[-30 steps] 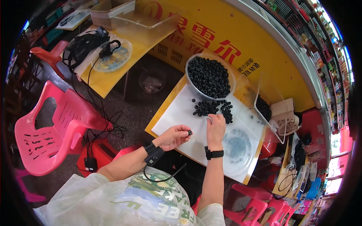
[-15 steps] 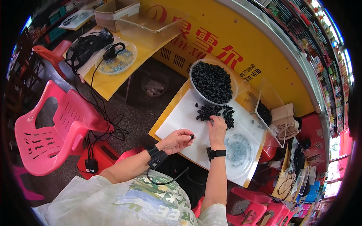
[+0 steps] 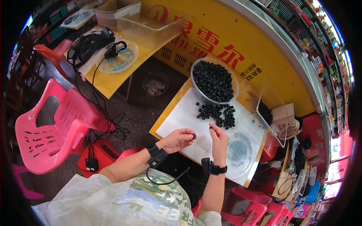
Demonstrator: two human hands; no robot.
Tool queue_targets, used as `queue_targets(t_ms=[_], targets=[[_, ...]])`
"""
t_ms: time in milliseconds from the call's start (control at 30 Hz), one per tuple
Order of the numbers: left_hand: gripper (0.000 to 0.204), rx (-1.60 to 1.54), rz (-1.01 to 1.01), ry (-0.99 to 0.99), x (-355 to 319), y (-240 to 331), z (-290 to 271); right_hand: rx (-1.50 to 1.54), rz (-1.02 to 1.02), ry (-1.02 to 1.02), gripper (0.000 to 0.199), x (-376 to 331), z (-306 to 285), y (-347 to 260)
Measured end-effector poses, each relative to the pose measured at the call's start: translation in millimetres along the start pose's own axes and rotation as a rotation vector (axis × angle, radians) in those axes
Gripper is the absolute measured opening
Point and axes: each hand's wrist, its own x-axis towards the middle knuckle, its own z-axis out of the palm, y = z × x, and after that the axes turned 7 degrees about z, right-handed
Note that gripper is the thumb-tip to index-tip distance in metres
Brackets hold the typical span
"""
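My left hand [image 3: 176,141] pinches a small round black bead-like part [image 3: 194,136] between thumb and fingertips, just off the near left edge of the white sheet. My right hand [image 3: 219,140] is raised above the sheet with thumb and index finger closed; a dark spot at the tips looks like another black part. Beyond it lies a loose pile of the same black parts [image 3: 228,116] on the white sheet [image 3: 177,118]. A clear round tub [image 3: 194,84], heaped with more of them, stands behind the pile. Right of my right hand, a clear shallow dish [image 3: 252,158] holds small pale blue pieces.
A tilted clear bin [image 3: 285,128] with black parts stands at the table's right. A yellow side table [image 3: 101,87] at the far left bears another clear dish, a black bag and cables. A pink chair [image 3: 62,130] stands at left. A yellow panel [image 3: 279,71] rises behind.
My right hand has drawn back from the loose pile toward me, its thumb and index finger pinched. My left hand has stayed nearly in place with its black part.
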Motion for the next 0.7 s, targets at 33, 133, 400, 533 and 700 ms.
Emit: queue_targets(t_ms=[33, 133, 400, 533, 700], targets=[[0.015, 0.015, -0.017, 0.008, 0, 1, 2, 0.135, 0.032, -0.030, 0.023, -9, 0, -1], [0.015, 0.038, -0.037, 0.023, 0, 1, 9, 0.459, 0.109, -0.091, 0.022, -35, 3, -4], [0.016, 0.130, -0.048, 0.023, -4, 2, 20, 0.462, 0.110, -0.048, 0.021, -59, 5, -7], [0.017, 0.136, -0.036, 0.017, -5, 0, 22, 0.506, 0.092, -0.031, 0.021, -63, 8, -8], [0.016, 0.140, -0.035, 0.013, -5, 0, 25, 0.486, 0.103, -0.024, 0.021, -68, 8, -11]])
